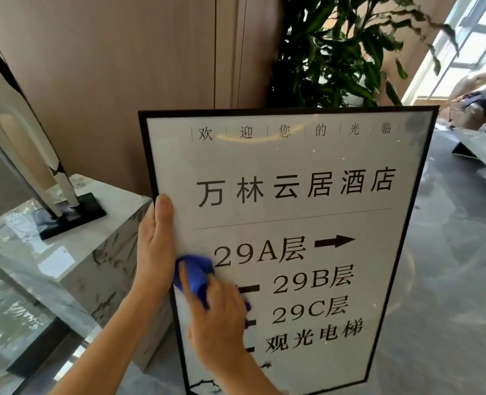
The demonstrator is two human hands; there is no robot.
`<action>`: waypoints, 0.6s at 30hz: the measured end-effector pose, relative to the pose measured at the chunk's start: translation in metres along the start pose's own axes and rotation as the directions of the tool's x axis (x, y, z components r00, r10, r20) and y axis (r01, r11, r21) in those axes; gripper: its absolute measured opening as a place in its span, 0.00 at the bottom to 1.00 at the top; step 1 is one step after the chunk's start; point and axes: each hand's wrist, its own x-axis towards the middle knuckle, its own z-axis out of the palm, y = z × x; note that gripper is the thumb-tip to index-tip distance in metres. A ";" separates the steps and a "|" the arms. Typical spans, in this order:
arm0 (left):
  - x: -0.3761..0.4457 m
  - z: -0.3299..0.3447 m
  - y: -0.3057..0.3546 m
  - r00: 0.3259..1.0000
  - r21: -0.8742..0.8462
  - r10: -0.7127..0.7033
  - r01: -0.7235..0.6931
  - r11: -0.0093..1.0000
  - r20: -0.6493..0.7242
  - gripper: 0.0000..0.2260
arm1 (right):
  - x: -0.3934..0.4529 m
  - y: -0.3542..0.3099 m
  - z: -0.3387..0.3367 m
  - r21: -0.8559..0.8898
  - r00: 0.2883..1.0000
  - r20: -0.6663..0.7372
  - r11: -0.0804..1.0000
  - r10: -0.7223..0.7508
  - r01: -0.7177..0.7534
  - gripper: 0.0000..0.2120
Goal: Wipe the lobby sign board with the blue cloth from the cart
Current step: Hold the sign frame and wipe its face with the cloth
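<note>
**Blue cloth pressed on the lower left of the sign board**

The tall white sign board with a thin black frame (293, 223) stands upright on the glossy grey floor (449, 280), leaning a little. The left hand (153, 252) grips the left edge of the frame, with the thumb lying on the front glass and the other fingers hidden behind the board. The right hand (216, 317) presses the small blue cloth (196, 275) flat on the glass near the left edge, just beside the printed "29A"; its fingers are closed on the cloth, and the hand covers the left ends of three black marks.

Just to the left of the board is a white marble block with grey veins (93, 252), which carries a white and black sculpture on a black base (36, 166). Behind the board's top edge is a green leafy plant (350, 47), in front of a beige panelled wall (122, 67).
</note>
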 end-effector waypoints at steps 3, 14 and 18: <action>0.000 0.000 -0.001 0.999 0.021 -0.039 0.039 0.999 -0.004 0.27 | -0.028 0.009 0.001 -0.037 0.993 0.036 0.993 -0.114 0.116 0.15; -0.001 0.003 0.004 0.999 0.079 -0.034 0.035 0.996 -0.017 0.19 | 0.046 0.173 -0.085 -0.058 0.869 -0.253 0.889 0.426 -0.453 0.27; 0.002 0.005 0.000 0.999 0.084 -0.036 0.038 0.996 -0.026 0.19 | 0.055 0.229 -0.108 -0.052 0.809 -0.328 0.845 0.489 -0.532 0.29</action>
